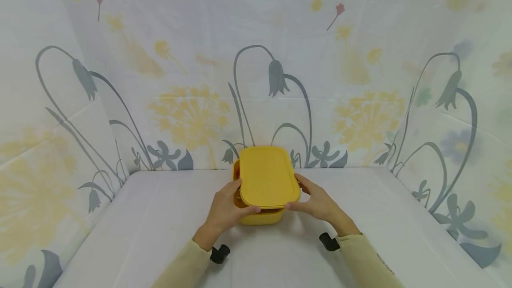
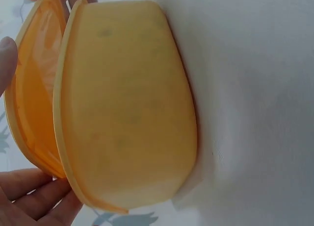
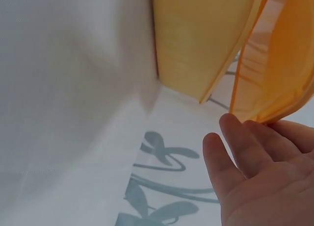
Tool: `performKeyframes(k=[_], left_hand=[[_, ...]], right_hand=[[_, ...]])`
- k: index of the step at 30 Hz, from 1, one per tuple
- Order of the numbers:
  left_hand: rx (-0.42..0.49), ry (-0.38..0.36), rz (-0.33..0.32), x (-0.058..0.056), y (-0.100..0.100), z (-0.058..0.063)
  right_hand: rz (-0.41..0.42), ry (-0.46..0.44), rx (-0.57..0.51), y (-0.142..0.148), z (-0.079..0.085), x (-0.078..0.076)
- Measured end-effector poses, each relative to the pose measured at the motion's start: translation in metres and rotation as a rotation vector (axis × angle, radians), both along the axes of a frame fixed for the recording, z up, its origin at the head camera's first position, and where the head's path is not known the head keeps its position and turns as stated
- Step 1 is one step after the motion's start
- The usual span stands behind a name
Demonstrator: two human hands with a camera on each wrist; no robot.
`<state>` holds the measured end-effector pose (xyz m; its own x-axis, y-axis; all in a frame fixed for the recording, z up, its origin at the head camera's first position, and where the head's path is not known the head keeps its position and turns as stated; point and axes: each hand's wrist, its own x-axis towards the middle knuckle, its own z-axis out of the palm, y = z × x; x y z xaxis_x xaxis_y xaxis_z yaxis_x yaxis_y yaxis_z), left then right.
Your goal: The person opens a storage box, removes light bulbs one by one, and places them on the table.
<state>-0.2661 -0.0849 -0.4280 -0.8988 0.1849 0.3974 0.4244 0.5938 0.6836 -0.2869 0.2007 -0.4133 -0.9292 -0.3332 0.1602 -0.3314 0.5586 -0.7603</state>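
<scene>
A yellow rectangular lid [image 1: 267,177] lies over a yellow plastic container [image 1: 261,219], shifted to the right and tilted. Along the left and front, a gap shows between lid and rim. My left hand [image 1: 226,208] holds the lid's left front corner, thumb on its front edge and fingers along the side. On the opposite side my right hand [image 1: 320,202] grips the lid's right edge, thumb at the front corner. In the left wrist view, the lid [image 2: 37,88] stands apart from the container [image 2: 127,98], whose base rests on the table. The container's contents are mostly hidden.
A white-covered table [image 1: 160,217] extends around the container. Behind it hangs a flower-printed curtain [image 1: 256,114], close to the container's far end. Black wrist devices [image 1: 220,254] sit at both sleeves.
</scene>
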Motion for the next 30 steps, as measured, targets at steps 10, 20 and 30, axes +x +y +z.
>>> performKeyframes(k=[10, 20, 30], left_hand=[[0.011, 0.057, -0.011, -0.002, 0.020, 0.004], [0.040, 0.049, -0.055, -0.003, 0.046, 0.006], [0.013, 0.027, -0.068, -0.001, 0.081, 0.006]], right_hand=[[0.023, 0.035, -0.055, 0.015, 0.010, 0.003], [-0.005, 0.065, -0.006, 0.043, 0.005, 0.005], [-0.022, 0.055, -0.004, 0.079, 0.000, 0.011]])
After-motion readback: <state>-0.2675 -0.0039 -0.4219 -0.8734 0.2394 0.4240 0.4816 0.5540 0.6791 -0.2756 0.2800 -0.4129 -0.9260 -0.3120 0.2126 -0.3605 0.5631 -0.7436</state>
